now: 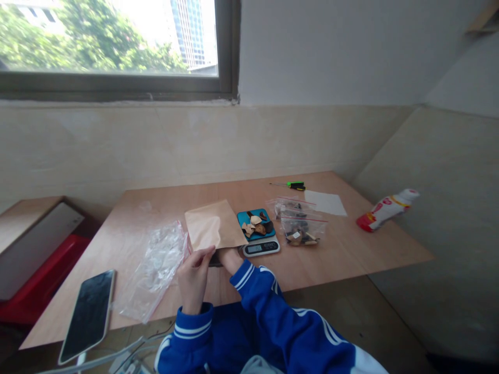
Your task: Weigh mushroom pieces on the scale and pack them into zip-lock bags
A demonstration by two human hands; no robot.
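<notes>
Tan paper pc. point(214, 226), plain, flattish, 4-sided, skewed, over desk point(343, 244) btwn front & back edges, L of ctr.

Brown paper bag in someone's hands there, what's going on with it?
A person pinches the near edge of the brown paper bag with the left hand. The right hand is partly hidden at that edge; whether it is inside or underneath is unclear. Just to the right, dried pieces lie on a small digital scale, with filled clear bags beyond it.
</notes>
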